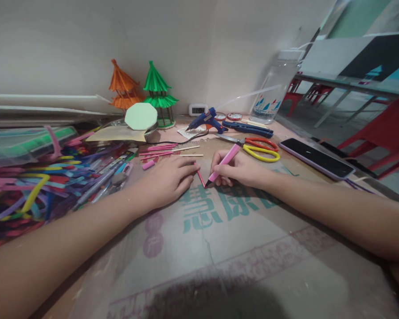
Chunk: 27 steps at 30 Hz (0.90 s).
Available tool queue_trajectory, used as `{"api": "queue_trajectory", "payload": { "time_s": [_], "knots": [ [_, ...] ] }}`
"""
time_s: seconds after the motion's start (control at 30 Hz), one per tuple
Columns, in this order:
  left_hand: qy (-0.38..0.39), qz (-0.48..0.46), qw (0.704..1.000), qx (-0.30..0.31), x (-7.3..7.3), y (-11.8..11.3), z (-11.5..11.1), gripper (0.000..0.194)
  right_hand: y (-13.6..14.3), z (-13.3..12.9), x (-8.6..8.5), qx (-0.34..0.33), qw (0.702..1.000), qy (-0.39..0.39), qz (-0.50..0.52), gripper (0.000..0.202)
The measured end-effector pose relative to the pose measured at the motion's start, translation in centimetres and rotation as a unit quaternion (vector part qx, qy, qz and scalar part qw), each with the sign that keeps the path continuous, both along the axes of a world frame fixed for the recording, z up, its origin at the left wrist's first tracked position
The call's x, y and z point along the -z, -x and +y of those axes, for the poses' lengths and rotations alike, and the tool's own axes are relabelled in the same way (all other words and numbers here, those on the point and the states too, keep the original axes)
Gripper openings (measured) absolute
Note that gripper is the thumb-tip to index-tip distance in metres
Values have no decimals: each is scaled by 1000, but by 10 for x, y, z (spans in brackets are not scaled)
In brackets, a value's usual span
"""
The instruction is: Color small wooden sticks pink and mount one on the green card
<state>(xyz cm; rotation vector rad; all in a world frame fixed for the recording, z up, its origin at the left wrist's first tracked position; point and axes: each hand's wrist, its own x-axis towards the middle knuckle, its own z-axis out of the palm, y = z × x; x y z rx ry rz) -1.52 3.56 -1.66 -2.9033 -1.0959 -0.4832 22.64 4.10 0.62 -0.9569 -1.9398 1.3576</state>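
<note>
My right hand (pixel 232 170) is closed around a pink marker (pixel 228 160), its dark tip pointing down at the lower end of a thin pink stick (pixel 200 176). The fingertips of my left hand (pixel 173 177) are at the stick's upper end, the fingers together and bent toward the table. Just left of that hand lies a pink marker cap (pixel 148 165). Behind my hands are several pink sticks (pixel 158 153), and two pale, uncoloured sticks (pixel 188 155) lie beside them.
Scissors (pixel 261 150) with red and yellow handles, a blue glue gun (pixel 206 120) and a phone (pixel 315 157) lie beyond my right hand. Colourful pipe cleaners (pixel 26 190) cover the left side. Orange (pixel 122 86) and green (pixel 158 91) pagoda models and a clear bottle (pixel 274 88) stand by the wall.
</note>
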Motion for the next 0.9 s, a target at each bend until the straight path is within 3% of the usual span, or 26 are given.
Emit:
{"api": "queue_trajectory", "payload": {
  "time_s": [0.3,0.9],
  "knots": [
    [2,-6,1000,2,1,0,1,42,4,0,1,49,999,-13,-14,14],
    [15,-1,1000,-16,-4,-2,-2,36,5,0,1,64,998,-5,8,11]
  ]
}}
